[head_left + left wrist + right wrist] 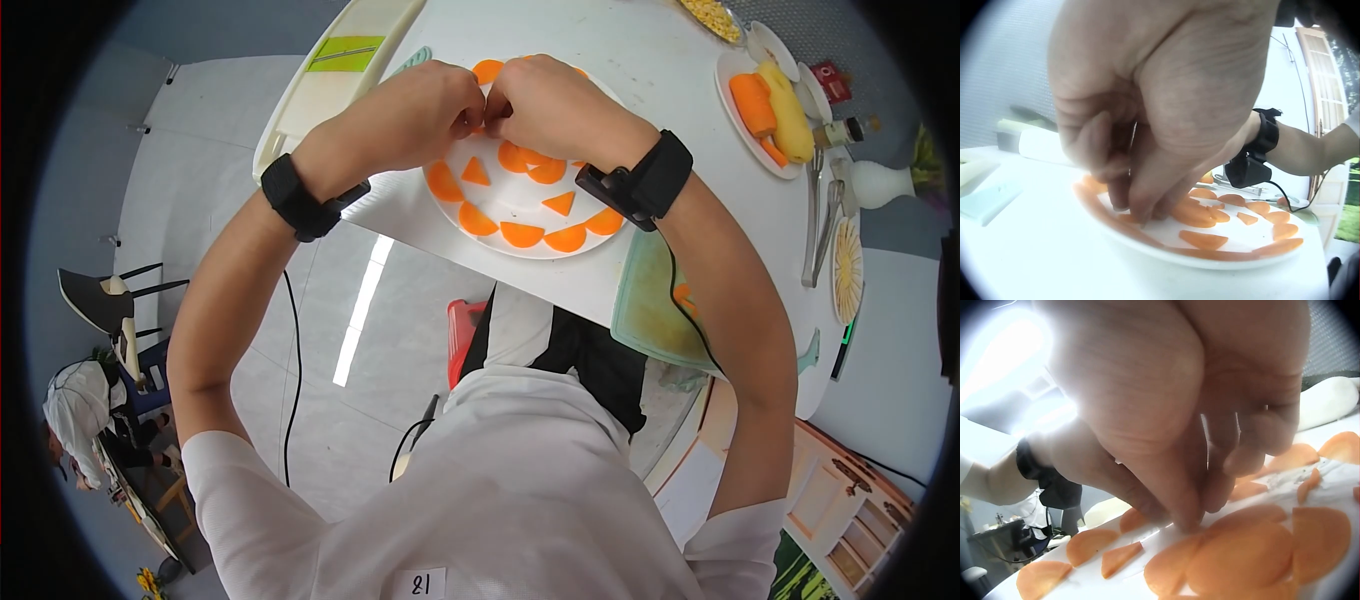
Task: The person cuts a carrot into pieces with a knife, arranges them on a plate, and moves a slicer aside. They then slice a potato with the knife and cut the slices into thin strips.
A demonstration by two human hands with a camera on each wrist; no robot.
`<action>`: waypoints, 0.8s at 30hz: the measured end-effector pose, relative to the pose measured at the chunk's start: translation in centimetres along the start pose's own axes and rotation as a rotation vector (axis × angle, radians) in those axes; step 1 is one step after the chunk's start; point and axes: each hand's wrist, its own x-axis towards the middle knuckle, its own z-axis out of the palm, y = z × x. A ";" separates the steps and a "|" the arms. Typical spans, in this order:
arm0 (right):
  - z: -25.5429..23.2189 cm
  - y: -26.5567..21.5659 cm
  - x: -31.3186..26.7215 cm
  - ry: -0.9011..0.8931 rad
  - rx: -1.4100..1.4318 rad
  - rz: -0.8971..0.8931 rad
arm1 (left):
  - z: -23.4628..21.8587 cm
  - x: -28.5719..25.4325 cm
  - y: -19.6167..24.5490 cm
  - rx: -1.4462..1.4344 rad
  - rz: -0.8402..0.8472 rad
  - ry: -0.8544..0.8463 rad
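Observation:
A white plate (pixel 510 203) bears thin orange carrot slices (pixel 522 235), half-rounds around its rim and overlapping pieces in the middle, with small carrot triangles (pixel 475 172) between. Both hands meet over its far left part. The left hand (pixel 425 112) has thumb and finger pointing down and pinched at a small carrot piece (pixel 1127 218) low on the plate. Beside it, the right hand (pixel 560 108) has thumb and forefinger together, tips down close to the left fingertips; I cannot tell whether they hold a piece. In the right wrist view, overlapping carrot slices (pixel 1241 553) lie just below these fingertips.
A white tray (pixel 300 105) with a green-ended slicer (pixel 345 54) stands at the left. Near the right forearm lies a green cutting board (pixel 650 315). Farther right are a plate with a carrot (pixel 752 104) and a yellow vegetable (pixel 788 115), and metal tongs (pixel 822 225).

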 end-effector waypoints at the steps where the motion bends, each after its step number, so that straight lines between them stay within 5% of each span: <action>1: 0.0 0.0 0.0 -0.001 -0.003 0.003 | 0.0 0.0 0.1 0.006 -0.001 -0.005; 20: -1.8 0.6 -0.4 0.020 0.026 0.022 | -0.7 -0.7 0.5 -0.060 -0.010 0.060; 24: -3.1 1.1 -0.9 0.054 0.026 0.066 | -1.6 -2.1 0.8 -0.076 -0.029 0.186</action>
